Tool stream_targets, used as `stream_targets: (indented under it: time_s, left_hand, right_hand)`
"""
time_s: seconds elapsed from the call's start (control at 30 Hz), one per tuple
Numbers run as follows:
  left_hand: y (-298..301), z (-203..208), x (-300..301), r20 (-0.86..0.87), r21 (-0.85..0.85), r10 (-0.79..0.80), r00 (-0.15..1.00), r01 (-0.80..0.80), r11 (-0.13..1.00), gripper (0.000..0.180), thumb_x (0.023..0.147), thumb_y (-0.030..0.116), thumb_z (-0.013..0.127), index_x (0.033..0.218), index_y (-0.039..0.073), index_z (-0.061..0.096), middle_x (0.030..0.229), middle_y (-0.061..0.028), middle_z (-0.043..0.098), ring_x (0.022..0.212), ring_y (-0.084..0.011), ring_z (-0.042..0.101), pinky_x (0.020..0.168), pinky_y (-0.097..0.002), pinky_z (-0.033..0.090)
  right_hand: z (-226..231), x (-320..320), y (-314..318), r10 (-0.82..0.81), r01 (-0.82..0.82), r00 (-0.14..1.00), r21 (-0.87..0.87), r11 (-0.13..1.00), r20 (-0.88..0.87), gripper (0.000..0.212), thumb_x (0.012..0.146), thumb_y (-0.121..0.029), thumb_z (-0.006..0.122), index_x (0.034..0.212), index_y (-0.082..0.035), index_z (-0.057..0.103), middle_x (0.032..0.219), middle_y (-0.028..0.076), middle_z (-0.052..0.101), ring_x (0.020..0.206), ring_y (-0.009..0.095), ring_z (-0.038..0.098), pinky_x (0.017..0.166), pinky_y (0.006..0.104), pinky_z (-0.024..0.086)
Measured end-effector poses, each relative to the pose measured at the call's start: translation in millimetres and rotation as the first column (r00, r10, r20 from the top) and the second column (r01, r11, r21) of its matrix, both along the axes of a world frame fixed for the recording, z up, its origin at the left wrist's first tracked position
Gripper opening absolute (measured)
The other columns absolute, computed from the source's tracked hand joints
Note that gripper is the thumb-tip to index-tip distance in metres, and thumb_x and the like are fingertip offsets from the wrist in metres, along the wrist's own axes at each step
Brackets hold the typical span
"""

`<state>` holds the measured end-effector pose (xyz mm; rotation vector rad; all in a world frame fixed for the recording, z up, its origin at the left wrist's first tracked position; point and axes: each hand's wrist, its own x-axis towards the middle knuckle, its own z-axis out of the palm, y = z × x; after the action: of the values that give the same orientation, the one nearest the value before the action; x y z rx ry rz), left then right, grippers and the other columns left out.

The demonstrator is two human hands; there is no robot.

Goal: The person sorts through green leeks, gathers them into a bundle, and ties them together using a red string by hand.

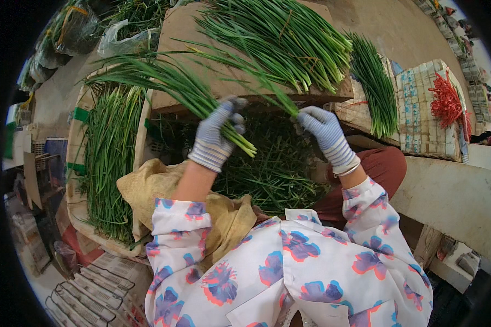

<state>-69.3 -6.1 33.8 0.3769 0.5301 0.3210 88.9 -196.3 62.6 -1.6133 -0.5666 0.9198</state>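
Note:
Striped work gloves cover both hands. My left hand (215,133) is closed around a bunch of garlic chives (183,92), whose pale cut ends poke out below the fist while the long leaves fan out to the upper left. Between the closed fingers of my right hand (323,133) are a few chive stalks (278,95), their leaves trailing up and left over the board (181,32). A large pile of chives (289,46) lies on that board, just beyond both hands. Beneath my hands is a heap of loose green leaves (278,177).
At the left stands a crate (73,185) packed with chives (112,158). A tan cloth (223,215) drapes over my lap. To the right are another chive bundle (373,90) and a taped box (417,111) carrying red ties (448,101). Plastic bags (128,41) of greens sit far left.

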Motion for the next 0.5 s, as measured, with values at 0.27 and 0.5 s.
stream_targets:
  time_s: [0.27, 0.5]
  left_hand:
    - [-27.5, -21.0, 3.4, -0.209, 0.013, -0.155, 0.966, 0.161, 0.987, 0.017, 0.081, 0.014, 0.062, 0.097, 0.007, 0.058, 0.079, -0.0028, 0.062, 0.055, -0.0088, 0.053, 0.047, -0.0246, 0.044]
    - [-23.2, -17.7, 8.5, -0.391, 0.038, 0.01, 0.92, 0.005, 0.999, 0.012, 0.077, 0.009, 0.065, 0.087, 0.004, 0.06, 0.074, -0.0046, 0.063, 0.05, -0.01, 0.051, 0.043, -0.026, 0.044]
  right_hand:
    - [-30.7, -47.4, 20.3, 0.065, -0.068, 0.936, 0.004, 0.998, -0.345, 0.024, 0.079, -0.018, 0.064, 0.096, -0.002, 0.06, 0.072, 0.001, 0.06, 0.06, 0.007, 0.052, 0.055, 0.0217, 0.043]
    - [-43.1, -66.7, 28.8, -0.233, 0.25, 0.966, 0.188, 0.95, -0.108, 0.015, 0.079, -0.006, 0.062, 0.094, -0.002, 0.06, 0.083, 0.001, 0.06, 0.074, 0.007, 0.054, 0.068, 0.0221, 0.046]
